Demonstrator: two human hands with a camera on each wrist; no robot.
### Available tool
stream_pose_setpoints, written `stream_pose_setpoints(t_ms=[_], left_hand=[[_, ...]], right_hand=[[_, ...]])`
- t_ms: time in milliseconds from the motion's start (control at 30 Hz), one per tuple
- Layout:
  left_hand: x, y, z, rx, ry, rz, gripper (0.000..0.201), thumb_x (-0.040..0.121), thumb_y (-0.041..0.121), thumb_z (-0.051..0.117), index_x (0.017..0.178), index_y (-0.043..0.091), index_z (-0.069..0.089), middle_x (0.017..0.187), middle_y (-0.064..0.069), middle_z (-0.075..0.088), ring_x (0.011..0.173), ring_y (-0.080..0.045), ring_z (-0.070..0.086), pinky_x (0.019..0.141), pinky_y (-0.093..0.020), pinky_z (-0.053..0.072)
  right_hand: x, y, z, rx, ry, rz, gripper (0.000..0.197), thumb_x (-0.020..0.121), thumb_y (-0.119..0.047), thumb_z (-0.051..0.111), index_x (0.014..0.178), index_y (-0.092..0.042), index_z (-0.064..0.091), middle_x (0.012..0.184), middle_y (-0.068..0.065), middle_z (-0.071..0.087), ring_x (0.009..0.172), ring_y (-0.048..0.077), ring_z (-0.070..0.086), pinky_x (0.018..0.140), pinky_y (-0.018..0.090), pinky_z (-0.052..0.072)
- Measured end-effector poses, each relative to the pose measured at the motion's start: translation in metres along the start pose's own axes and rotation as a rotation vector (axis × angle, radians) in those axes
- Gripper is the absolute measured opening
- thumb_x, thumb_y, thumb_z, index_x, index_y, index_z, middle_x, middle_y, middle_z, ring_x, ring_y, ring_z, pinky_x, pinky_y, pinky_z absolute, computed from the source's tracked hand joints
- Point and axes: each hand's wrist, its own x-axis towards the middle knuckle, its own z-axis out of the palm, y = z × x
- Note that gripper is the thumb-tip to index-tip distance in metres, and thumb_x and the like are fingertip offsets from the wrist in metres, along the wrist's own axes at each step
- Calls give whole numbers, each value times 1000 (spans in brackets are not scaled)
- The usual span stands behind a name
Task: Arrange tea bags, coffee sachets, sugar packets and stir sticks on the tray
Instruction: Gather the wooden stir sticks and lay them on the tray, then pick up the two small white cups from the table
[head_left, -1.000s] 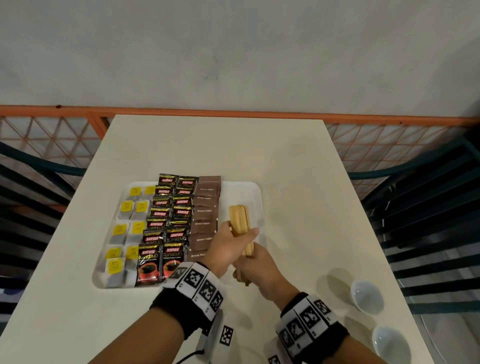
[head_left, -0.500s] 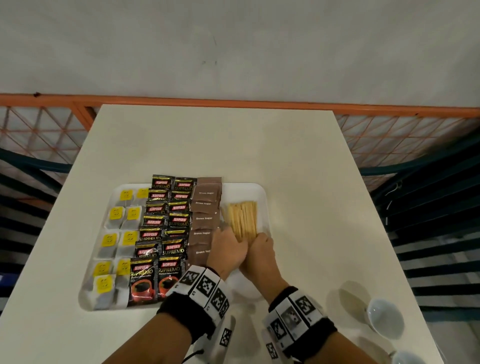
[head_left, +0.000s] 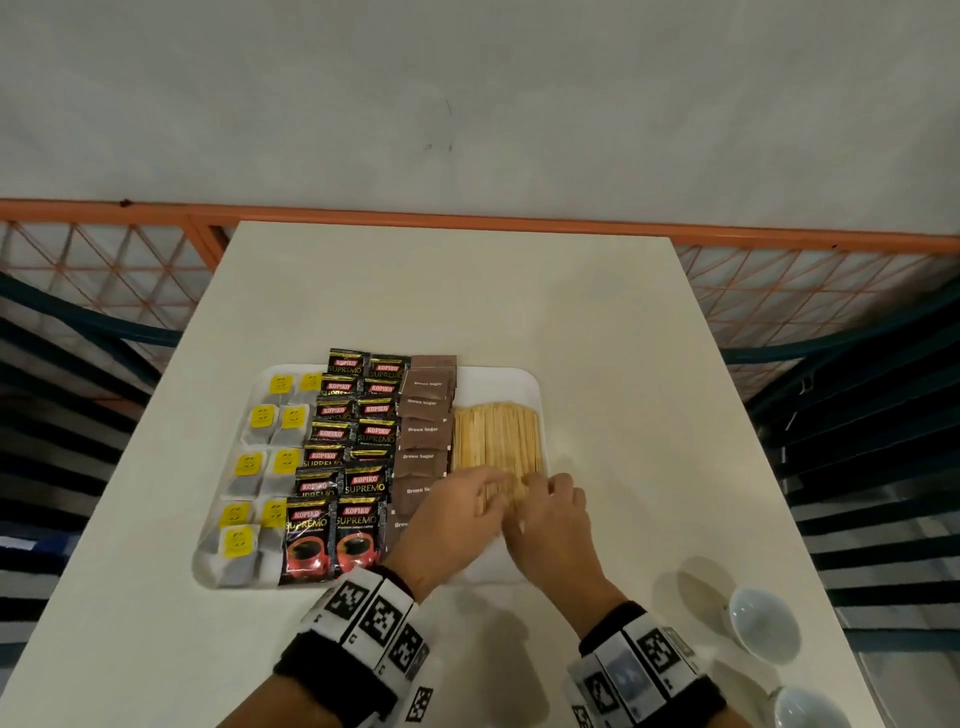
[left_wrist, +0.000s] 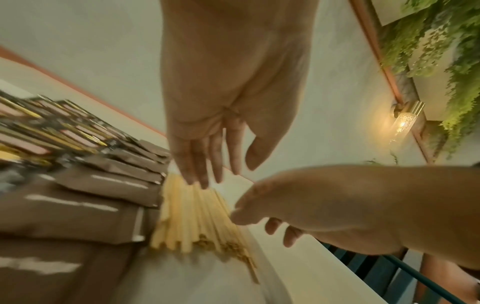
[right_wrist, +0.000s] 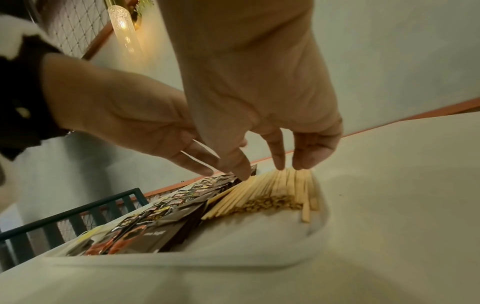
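Cream tabletop (head_left: 597, 332), white tray (head_left: 498, 379) carried. Stir sticks (head_left: 496, 441) spread at tray's right side, beside sugar packets (head_left: 423, 431). Left hand (head_left: 452, 525), right hand (head_left: 550, 519) flat, fingers extended on near stick ends. Sticks judged light, stiff, easily scattered; best squared from sides.

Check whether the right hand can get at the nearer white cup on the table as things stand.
Probably yes. The right hand is open, fingertips on the stir sticks, holding nothing. The nearer white cup sits on its side, with only bare table between, though the frame's edge crops it.
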Motion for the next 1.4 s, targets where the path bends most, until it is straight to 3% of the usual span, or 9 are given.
stream_pose_setpoints(t_ms=[167,233,300,400,533,633,767,933,1400], left_hand=[[-51,-45,-37,5,171,14,25,88,18,59,112,24,60,109,15,54,102,0,53,82,-9,44],[-73,-74,-54,50,340,-48,31,80,15,70,110,20,63,108,7,55,103,-13,55,78,-4,39],[-95,-106,-69,103,455,-189,52,67,15,81,115,12,62,112,-7,57,106,-25,54,89,-17,40],[-116,-157,-84,234,401,-395,92,51,27,91,131,10,49,128,-19,51,117,-39,46,95,-51,38],[-116,-183,-84,214,284,-520,117,54,25,89,147,14,19,142,-20,35,128,-39,35,104,-50,31],[-113,-189,-82,137,351,-487,112,58,16,87,147,12,19,136,-24,35,124,-41,37,103,-50,32],[-109,-204,-87,52,429,-498,100,59,7,86,141,-2,30,124,-30,47,116,-43,45,97,-50,40],[-97,-210,-99,79,410,-400,56,54,8,86,104,4,59,88,-13,59,97,-36,49,72,-34,34],[-11,-216,-146,103,427,-398,47,63,13,82,102,0,58,97,-20,58,96,-35,53,74,-33,36]], right_hand=[[-29,25,-9,127,-144,-50,48,87,-41,52,129,-17,48,126,5,45,111,21,44,96,28,39],[-41,34,-11,176,-251,-28,69,83,-43,62,139,-21,30,137,1,34,123,18,35,105,27,30],[-50,36,-12,187,-275,-26,82,77,-43,68,142,-22,23,142,0,30,129,18,29,109,29,26],[-56,34,-4,190,-313,-1,84,74,-38,70,142,-23,22,141,-4,30,131,18,27,111,29,21],[-53,39,10,281,-201,15,63,69,-44,67,126,-31,44,124,-10,52,117,15,48,106,33,36],[-48,42,16,337,-163,20,46,71,-55,65,110,-36,50,103,-20,59,99,7,58,94,36,47],[-43,49,22,407,-183,51,58,67,-53,71,115,-38,44,106,-16,59,98,11,59,90,38,52],[-35,39,15,452,-181,81,64,68,-40,76,120,-31,41,109,-9,57,102,17,57,94,41,51],[59,24,22,406,-135,115,87,68,-29,78,139,-24,29,121,8,55,113,28,49,94,48,48]])
